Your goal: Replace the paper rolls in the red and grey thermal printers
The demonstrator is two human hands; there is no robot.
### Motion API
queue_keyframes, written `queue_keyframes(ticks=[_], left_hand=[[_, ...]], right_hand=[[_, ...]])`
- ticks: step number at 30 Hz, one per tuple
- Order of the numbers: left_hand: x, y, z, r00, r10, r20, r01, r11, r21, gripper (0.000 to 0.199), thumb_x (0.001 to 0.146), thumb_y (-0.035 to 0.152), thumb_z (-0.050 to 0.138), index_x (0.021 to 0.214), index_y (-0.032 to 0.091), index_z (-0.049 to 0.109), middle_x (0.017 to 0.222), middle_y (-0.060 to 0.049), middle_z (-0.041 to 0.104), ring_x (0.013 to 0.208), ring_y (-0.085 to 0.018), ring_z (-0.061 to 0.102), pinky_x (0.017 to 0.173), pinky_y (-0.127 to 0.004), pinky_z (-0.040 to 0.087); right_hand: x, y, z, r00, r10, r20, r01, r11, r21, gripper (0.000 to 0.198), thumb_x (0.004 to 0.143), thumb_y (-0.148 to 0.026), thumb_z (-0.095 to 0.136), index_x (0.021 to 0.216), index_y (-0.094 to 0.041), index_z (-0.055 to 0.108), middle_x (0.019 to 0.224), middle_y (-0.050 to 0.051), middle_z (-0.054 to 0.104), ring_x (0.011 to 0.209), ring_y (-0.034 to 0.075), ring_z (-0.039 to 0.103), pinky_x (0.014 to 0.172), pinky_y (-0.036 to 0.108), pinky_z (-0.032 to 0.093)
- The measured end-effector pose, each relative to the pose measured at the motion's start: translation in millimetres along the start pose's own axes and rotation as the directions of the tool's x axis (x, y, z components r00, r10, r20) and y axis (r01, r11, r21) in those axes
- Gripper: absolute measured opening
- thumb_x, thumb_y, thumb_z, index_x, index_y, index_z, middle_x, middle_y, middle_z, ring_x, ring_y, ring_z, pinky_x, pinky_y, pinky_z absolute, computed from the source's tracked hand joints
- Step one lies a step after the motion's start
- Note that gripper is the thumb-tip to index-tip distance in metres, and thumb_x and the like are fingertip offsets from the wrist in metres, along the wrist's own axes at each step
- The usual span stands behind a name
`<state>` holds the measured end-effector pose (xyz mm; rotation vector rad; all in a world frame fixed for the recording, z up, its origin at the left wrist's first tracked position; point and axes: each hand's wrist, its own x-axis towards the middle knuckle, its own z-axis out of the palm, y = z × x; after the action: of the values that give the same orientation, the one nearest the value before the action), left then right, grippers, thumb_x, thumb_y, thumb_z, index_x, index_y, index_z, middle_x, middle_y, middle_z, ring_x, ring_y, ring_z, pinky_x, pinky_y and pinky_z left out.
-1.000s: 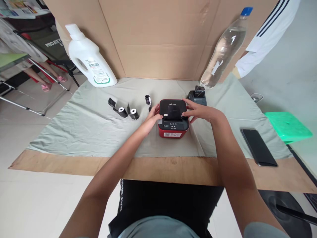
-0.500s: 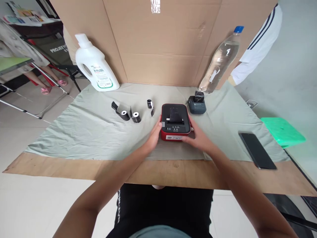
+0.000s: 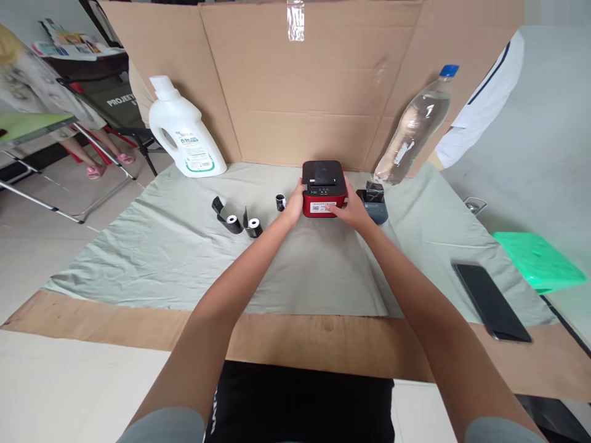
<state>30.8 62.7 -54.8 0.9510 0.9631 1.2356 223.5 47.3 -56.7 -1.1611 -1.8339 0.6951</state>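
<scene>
Printer (image 3: 324, 184), red-sided, is clasped between left hand (image 3: 294, 202) and right hand (image 3: 353, 210)

I see the left hand (image 3: 294, 202) and the right hand (image 3: 353, 212) holding a red-black device (image 3: 318, 210) near the far edge of the desk (image 3: 323, 341); a phone (image 3: 492, 301) lies toward its near right corner.

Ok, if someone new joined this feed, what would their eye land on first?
Probably the red-and-black device, held between the left hand and right hand towards the back middle of the table. Next, perhaps, the white jug at the back left and the blue-capped clear bottle at the back right, then the bright green plastic item beyond the table's right side.
</scene>
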Motion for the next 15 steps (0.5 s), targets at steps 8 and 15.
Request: queue_keyframes(ticks=[8, 15], left_hand=[[42.3, -4.6, 5.0, 0.998, -0.035, -0.047, 0.038, 0.997, 0.066, 0.046, 0.103, 0.032, 0.035, 0.143, 0.022, 0.056, 0.128, -0.005, 0.076, 0.128, -0.024, 0.069, 0.117, -0.041, 0.05], [-31.8, -29.0, -15.4, 0.926, 0.371, 0.067, -0.348, 0.775, 0.528, 0.063, 0.104, 0.046, 0.047, 0.162, 0.023, 0.036, 0.177, -0.006, 0.023, 0.167, -0.019, 0.013, 0.138, -0.038, 0.009]], right_hand=[[26.1, 24.6, 14.6, 0.999, 0.046, 0.005, -0.046, 0.999, -0.009, 0.107, 0.075, -0.049, 0.078, 0.165, -0.02, 0.027, 0.158, 0.017, 0.053, 0.141, 0.033, 0.054, 0.122, 0.051, 0.041], [-14.8, 9.0, -24.5, 0.952, 0.053, -0.302, -0.188, 0.88, -0.437, 0.092, 0.085, -0.049, 0.064, 0.163, -0.013, 0.031, 0.156, 0.026, 0.047, 0.144, 0.043, 0.043, 0.122, 0.066, 0.031]])
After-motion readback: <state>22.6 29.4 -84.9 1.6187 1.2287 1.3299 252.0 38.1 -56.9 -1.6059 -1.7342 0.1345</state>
